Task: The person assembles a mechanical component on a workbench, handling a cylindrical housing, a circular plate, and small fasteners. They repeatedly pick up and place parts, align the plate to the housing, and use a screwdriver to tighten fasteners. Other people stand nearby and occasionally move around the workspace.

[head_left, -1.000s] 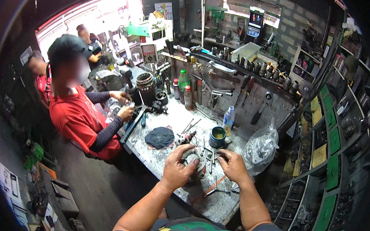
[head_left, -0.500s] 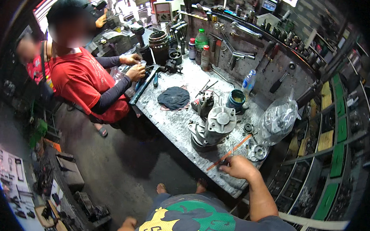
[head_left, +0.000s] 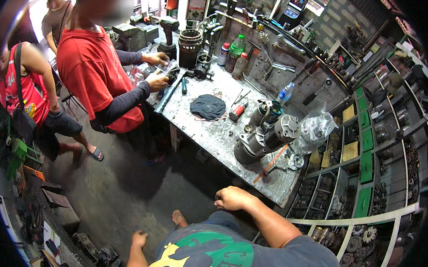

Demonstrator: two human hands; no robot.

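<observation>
My right hand (head_left: 231, 198) is in front of my body, off the table's near edge, with its fingers curled and nothing showing in them. Low on the left hangs my left hand (head_left: 139, 239), its fingers curled in and no object visible. Nearest the right hand on the workbench (head_left: 206, 133) are a metal hand tool (head_left: 273, 169) and an orange-red strip (head_left: 266, 170). Behind them a dark cylindrical motor with a cast grey end (head_left: 267, 138) leans over to the right. A round metal part (head_left: 296, 161) lies at the bench's right end.
A co-worker in a red shirt (head_left: 93, 74) handles a small part at the bench's far left, near a hammer (head_left: 170, 92). A black cloth (head_left: 208, 107), bottles (head_left: 237, 46) and a plastic-wrapped part (head_left: 315, 131) rest on the bench. Parts shelves (head_left: 367, 165) stand right. Another person (head_left: 30, 85) is at left.
My right hand has come off the metal tool and drawn back from the bench toward my body. The tool now lies on the bench. The view has shifted; the motor now leans right.
</observation>
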